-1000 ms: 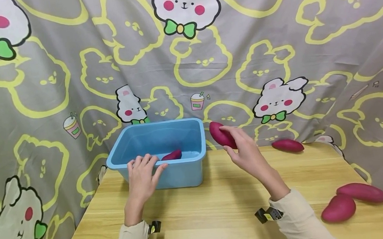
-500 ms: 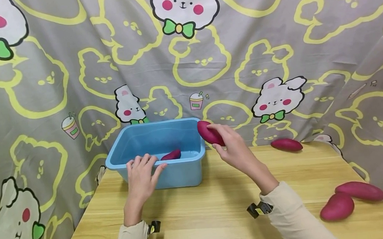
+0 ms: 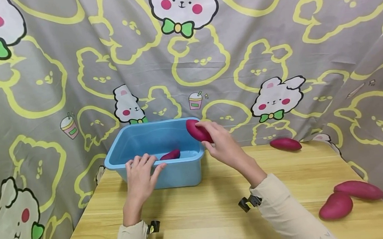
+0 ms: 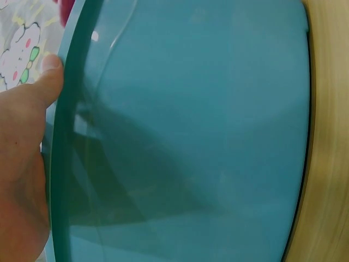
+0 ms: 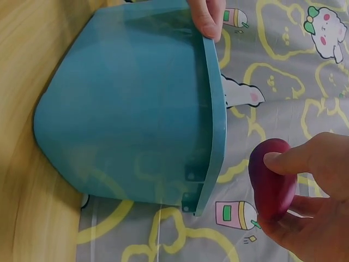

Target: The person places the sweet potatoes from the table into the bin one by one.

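Note:
A blue plastic bin (image 3: 169, 174) stands on the left part of the wooden table. My left hand (image 3: 141, 180) grips its near rim, fingers over the edge; in the left wrist view the thumb (image 4: 50, 79) touches the rim. A purple-red sweet potato (image 3: 170, 154) lies inside the bin, partly hidden by the near wall. Above the right rim, my right hand (image 3: 222, 143) holds another sweet potato (image 3: 197, 130), which the right wrist view shows pinched between thumb and fingers (image 5: 270, 180), apart from the bin.
One sweet potato (image 3: 285, 144) lies at the table's back edge on the right. Two more, a rounder one (image 3: 336, 205) and a longer one (image 3: 359, 190), touch each other at the right side. A patterned grey curtain (image 3: 207, 68) hangs close behind the table (image 3: 200, 217).
My right hand has moved left with the sweet potato, from beside the bin to above its right rim. My left hand has stayed on the near rim.

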`<act>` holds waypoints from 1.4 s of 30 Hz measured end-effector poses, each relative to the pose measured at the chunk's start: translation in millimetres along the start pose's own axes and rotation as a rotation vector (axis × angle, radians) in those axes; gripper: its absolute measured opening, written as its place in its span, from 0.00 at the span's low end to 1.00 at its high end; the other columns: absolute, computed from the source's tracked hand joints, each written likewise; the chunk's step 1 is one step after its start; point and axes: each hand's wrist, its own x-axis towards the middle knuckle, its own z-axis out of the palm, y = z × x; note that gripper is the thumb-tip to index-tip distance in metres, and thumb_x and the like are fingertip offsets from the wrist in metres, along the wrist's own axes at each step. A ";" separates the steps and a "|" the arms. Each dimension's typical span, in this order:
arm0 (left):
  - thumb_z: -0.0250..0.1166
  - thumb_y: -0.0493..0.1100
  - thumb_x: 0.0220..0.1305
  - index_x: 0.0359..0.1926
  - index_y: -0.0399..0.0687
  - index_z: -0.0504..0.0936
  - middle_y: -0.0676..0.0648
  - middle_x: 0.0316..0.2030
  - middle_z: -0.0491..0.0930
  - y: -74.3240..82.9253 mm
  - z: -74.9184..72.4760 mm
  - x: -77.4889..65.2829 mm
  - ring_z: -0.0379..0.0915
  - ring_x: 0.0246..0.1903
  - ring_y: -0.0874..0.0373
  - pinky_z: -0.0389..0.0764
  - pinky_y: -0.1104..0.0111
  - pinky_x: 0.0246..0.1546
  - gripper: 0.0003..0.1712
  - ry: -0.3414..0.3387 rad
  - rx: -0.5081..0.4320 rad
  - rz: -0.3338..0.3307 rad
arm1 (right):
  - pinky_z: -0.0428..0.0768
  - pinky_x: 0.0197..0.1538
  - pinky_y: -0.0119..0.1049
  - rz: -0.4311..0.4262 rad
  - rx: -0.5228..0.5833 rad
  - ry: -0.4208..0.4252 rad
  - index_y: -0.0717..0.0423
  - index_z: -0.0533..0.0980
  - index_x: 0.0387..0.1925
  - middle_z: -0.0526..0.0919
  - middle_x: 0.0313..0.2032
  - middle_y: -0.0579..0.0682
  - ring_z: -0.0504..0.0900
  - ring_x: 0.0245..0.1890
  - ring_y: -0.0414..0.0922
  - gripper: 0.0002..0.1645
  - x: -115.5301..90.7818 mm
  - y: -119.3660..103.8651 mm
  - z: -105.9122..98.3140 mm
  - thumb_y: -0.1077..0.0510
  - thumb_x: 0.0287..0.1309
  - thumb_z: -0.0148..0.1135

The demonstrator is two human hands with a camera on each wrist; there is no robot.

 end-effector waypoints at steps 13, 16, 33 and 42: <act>0.64 0.61 0.70 0.45 0.49 0.84 0.44 0.43 0.81 -0.4 -0.1 2.5 0.69 0.49 0.44 0.59 0.40 0.58 0.21 -0.012 -0.010 -0.008 | 0.81 0.56 0.51 -0.009 0.011 -0.032 0.48 0.71 0.68 0.77 0.61 0.54 0.76 0.59 0.51 0.35 13.8 -8.7 10.3 0.65 0.62 0.70; 0.64 0.61 0.71 0.45 0.49 0.84 0.44 0.43 0.81 0.2 -0.2 2.6 0.69 0.49 0.44 0.59 0.40 0.58 0.21 -0.016 -0.013 -0.012 | 0.81 0.56 0.50 -0.008 0.005 -0.051 0.48 0.71 0.68 0.78 0.61 0.53 0.76 0.59 0.50 0.34 16.8 -10.8 13.3 0.64 0.63 0.70; 0.63 0.61 0.71 0.47 0.48 0.84 0.44 0.44 0.81 -1.5 0.7 0.4 0.69 0.50 0.43 0.59 0.40 0.58 0.22 -0.021 -0.005 -0.018 | 0.83 0.52 0.47 -0.026 0.004 -0.120 0.52 0.73 0.64 0.83 0.56 0.54 0.81 0.52 0.51 0.29 31.4 -17.9 31.1 0.63 0.62 0.71; 0.64 0.61 0.70 0.46 0.48 0.84 0.44 0.44 0.81 -1.1 -0.4 0.8 0.69 0.49 0.43 0.59 0.40 0.58 0.21 -0.016 0.001 -0.012 | 0.83 0.50 0.44 0.001 -0.010 -0.186 0.50 0.73 0.65 0.81 0.56 0.54 0.80 0.49 0.50 0.29 33.5 -23.5 38.7 0.63 0.63 0.68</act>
